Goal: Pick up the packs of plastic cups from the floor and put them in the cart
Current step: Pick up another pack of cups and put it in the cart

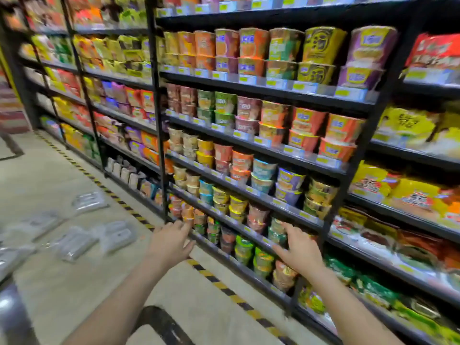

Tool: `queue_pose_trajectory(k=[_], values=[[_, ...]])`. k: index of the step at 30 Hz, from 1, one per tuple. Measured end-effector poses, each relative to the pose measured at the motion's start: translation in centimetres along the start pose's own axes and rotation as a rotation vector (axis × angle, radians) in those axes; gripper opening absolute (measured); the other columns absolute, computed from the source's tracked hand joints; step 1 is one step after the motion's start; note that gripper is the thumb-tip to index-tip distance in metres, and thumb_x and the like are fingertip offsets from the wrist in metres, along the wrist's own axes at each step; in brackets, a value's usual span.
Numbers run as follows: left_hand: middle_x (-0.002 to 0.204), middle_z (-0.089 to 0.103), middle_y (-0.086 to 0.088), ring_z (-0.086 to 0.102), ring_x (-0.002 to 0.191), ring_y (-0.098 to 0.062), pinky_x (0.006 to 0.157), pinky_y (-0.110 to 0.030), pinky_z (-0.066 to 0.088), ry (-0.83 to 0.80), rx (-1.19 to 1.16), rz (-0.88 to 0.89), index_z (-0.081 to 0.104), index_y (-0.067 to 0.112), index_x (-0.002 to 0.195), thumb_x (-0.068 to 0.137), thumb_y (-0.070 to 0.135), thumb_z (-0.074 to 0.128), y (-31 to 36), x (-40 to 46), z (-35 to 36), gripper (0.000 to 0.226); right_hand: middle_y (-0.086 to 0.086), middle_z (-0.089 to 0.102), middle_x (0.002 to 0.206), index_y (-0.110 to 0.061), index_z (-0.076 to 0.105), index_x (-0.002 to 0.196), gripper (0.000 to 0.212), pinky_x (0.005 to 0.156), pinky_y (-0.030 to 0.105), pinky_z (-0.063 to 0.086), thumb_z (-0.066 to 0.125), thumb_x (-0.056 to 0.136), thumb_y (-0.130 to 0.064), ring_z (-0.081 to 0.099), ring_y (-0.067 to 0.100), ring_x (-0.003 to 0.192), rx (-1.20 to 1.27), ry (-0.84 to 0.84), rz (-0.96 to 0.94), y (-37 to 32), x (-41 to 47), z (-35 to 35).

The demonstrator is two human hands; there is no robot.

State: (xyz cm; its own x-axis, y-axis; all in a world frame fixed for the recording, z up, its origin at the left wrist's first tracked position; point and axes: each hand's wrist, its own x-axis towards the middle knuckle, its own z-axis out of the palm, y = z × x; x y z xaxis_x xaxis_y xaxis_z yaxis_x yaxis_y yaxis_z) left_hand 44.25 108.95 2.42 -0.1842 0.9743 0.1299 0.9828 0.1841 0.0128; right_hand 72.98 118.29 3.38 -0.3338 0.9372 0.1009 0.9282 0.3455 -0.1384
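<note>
Several clear packs of plastic cups lie scattered on the pale floor at the left: one far pack, one near the middle, another beside it, and more toward the left edge. My left hand is stretched forward above the floor near the shelf base, fingers relaxed and holding nothing. My right hand is out in front of the lower shelf of noodle cups, fingers spread and empty. Both hands are well to the right of the packs.
Tall black shelves packed with instant noodle cups and bags run along the right. A yellow-black striped line marks the floor along the shelf base. A metal rounded part, perhaps the cart, shows at the lower left. A dark shape lies below my arms.
</note>
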Motion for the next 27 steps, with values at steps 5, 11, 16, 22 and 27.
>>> queue_pose_trajectory(k=[5,11,16,22,27], values=[[0.13,0.052,-0.001,0.05,0.119,-0.023,0.094,-0.038,0.04,0.003,0.003,-0.217,0.042,0.019,0.131,0.095,0.044,0.038,-7.5,-3.3,-0.2,0.044,0.004,0.047,0.136,-0.017,0.033,0.138,0.06,0.095,0.036,0.041,0.047,0.09,-0.051,0.046,0.023,0.124,-0.001,-0.044,-0.201,-8.7,3.8,1.7],[0.136,0.047,0.001,0.051,0.12,-0.021,0.092,-0.034,0.042,0.006,0.025,-0.413,0.041,0.021,0.135,0.094,0.048,0.036,-13.8,-3.2,2.2,0.049,0.001,0.049,0.134,-0.021,0.031,0.14,0.063,0.095,0.038,0.045,0.049,0.088,-0.052,0.047,0.022,0.123,0.077,-0.107,-0.368,-17.3,9.0,5.4],[0.115,0.061,-0.006,0.06,0.106,-0.027,0.085,-0.037,0.045,0.032,0.013,-0.485,0.053,0.017,0.123,0.09,0.043,0.046,-18.4,0.5,3.7,0.042,-0.001,0.048,0.137,-0.022,0.024,0.146,0.072,0.095,0.038,0.046,0.05,0.087,-0.054,0.047,0.021,0.125,0.104,-0.103,-0.461,-21.9,15.4,7.3],[0.078,0.068,-0.01,0.067,0.067,-0.031,0.055,-0.034,0.05,0.037,0.043,-0.551,0.069,0.011,0.089,0.067,0.033,0.078,-24.9,6.9,4.0,0.032,-0.002,0.047,0.137,-0.023,0.033,0.139,0.06,0.093,0.035,0.045,0.052,0.088,-0.049,0.048,0.019,0.123,0.157,-0.145,-0.531,-26.5,25.0,7.9],[0.094,0.066,-0.013,0.066,0.085,-0.034,0.067,-0.037,0.05,0.061,0.019,-0.573,0.065,0.008,0.105,0.082,0.033,0.062,-28.7,10.0,3.8,0.035,0.001,0.049,0.134,-0.021,0.034,0.138,0.06,0.092,0.034,0.045,0.052,0.088,-0.05,0.049,0.02,0.121,0.149,-0.212,-0.555,-30.9,30.2,10.0]])
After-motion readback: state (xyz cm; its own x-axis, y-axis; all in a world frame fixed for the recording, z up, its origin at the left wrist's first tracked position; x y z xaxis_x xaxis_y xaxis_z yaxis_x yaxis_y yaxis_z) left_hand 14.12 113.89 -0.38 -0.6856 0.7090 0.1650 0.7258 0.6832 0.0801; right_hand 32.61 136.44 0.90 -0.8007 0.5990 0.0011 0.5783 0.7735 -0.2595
